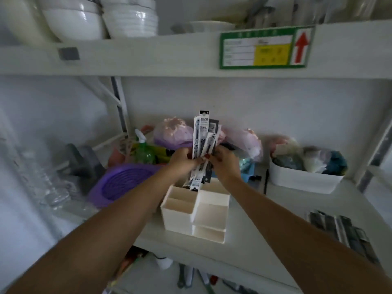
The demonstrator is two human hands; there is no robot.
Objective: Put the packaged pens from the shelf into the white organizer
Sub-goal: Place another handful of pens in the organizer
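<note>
A bunch of packaged pens (204, 136), long black-and-white sleeves, stands upright between my hands. My left hand (184, 161) grips the bunch from the left and my right hand (224, 164) pinches it from the right. The lower ends of the packs hang just above, or just inside, a back compartment of the white organizer (198, 213), which sits on the shelf (254, 211) with several open compartments. More packaged pens (341, 232) lie flat in a pile at the shelf's right front.
A purple basket (125, 183) lies left of the organizer, with a green spray bottle (144, 150) and bagged items behind. A white bin (305, 179) of bagged things stands at the right. White bowls (99, 18) fill the shelf above, which carries a green label (267, 47).
</note>
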